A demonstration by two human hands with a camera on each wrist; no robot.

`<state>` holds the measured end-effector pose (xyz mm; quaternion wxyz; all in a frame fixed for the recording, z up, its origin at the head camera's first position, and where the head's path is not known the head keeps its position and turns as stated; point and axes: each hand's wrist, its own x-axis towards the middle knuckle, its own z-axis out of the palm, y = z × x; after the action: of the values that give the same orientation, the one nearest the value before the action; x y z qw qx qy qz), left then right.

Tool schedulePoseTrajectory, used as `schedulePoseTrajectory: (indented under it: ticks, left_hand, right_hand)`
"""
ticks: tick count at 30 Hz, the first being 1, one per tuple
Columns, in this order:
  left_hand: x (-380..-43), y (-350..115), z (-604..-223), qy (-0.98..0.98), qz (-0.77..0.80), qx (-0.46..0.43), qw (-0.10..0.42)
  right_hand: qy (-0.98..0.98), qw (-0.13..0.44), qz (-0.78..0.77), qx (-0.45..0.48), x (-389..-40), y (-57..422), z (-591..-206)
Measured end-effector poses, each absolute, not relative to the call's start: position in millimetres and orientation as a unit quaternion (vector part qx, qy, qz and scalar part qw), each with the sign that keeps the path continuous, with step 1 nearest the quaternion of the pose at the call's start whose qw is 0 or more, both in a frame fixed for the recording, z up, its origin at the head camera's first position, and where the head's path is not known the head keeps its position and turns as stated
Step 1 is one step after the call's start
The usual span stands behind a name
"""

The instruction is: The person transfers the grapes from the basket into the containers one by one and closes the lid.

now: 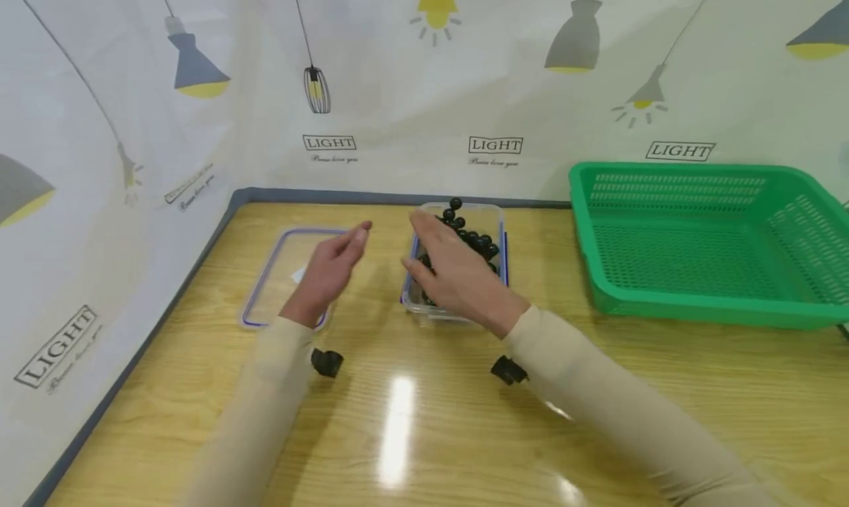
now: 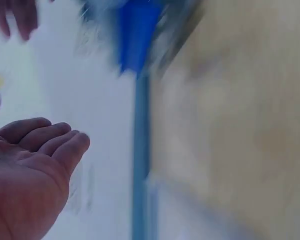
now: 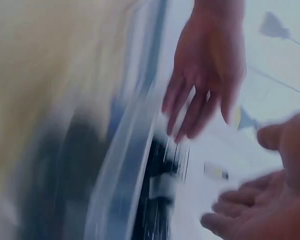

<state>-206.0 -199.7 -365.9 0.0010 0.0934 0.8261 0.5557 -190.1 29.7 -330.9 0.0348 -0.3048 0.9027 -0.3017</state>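
Observation:
A clear plastic container (image 1: 458, 315) with blue edging stands on the table, filled with dark round fruits, likely grapes (image 1: 472, 239), some rising above its rim. Over its left part hovers my right hand (image 1: 458, 271), fingers straight and nothing held, hiding some of the fruit. To the left, my left hand (image 1: 326, 275) is raised above the right side of a clear lid (image 1: 275, 271) with a blue seal. Its fingers are extended, the palm bare in the left wrist view (image 2: 30, 175). Both palms face each other across a gap in the right wrist view.
A green plastic basket (image 1: 600, 293) with perforated walls stands at the right of the wooden table (image 1: 371, 418). Behind and at the left rises a wall covering (image 1: 398, 124) printed with lamps. A small white label lies at the lid.

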Motion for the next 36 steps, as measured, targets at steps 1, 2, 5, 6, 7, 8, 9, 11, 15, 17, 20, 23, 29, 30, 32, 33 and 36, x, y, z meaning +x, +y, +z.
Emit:
schedulePoseTrajectory:
  ticks: [1,2,5,6,7,8,9,11,15,17,20,23,29,30,32,33,36]
  left_hand:
    - [-205,-214,-359,0.826,0.557,0.083,-0.002]
    - [-205,-228,-353,0.828,0.556,0.071,-0.005]
    - [-203,-273,-336,0.846,0.533,0.014,-0.007]
    - [-202,-288,-333,0.854,0.520,-0.012,-0.003]
    - [-201,-301,-330,0.866,0.500,-0.034,0.004]
    - [-200,-314,-329,0.874,0.483,-0.047,0.011]
    - [-200,-325,-330,0.881,0.469,-0.058,0.019]
    - [-199,-344,-336,0.889,0.451,-0.074,0.038]
    - [-197,-366,-357,0.891,0.437,-0.075,0.098]
    - [-196,-369,-367,0.888,0.437,-0.073,0.123]
    - [-197,-369,-377,0.878,0.454,-0.072,0.135]
    - [-198,-367,-381,0.880,0.453,-0.082,0.121]
    - [-199,-367,-387,0.853,0.507,-0.076,0.104]
    - [-200,-366,-389,0.845,0.519,-0.074,0.102]
    - [-201,-366,-392,0.837,0.532,-0.075,0.103]
    - [-202,-366,-393,0.835,0.535,-0.075,0.102]
    - [-203,-365,-396,0.838,0.533,-0.070,0.096]
  right_hand:
    - [0.891,0.048,-0.351,-0.285,-187,17,-331]
    - [0.876,0.063,-0.397,-0.267,-184,3,-332]
    - [0.830,0.116,-0.500,-0.219,-176,-38,-332]
    - [0.818,0.132,-0.521,-0.205,-173,-50,-332]
    - [0.806,0.149,-0.539,-0.195,-171,-60,-333]
    - [0.796,0.160,-0.554,-0.185,-169,-70,-335]
    - [0.785,0.170,-0.569,-0.176,-168,-79,-337]
    - [0.768,0.180,-0.594,-0.162,-167,-95,-345]
    - [0.750,0.183,-0.620,-0.138,-169,-118,-367]
    - [0.752,0.182,-0.623,-0.119,-172,-125,-379]
    - [0.754,0.185,-0.623,-0.094,-181,-127,-395]
    - [0.758,0.171,-0.625,-0.082,-191,-126,-406]
    - [0.749,0.140,-0.645,-0.065,-204,-122,-415]
    - [0.747,0.138,-0.647,-0.061,-205,-122,-415]
    - [0.742,0.136,-0.654,-0.053,-207,-123,-416]
    - [0.741,0.137,-0.656,-0.051,-207,-123,-416]
    - [0.738,0.134,-0.660,-0.047,-208,-124,-417]
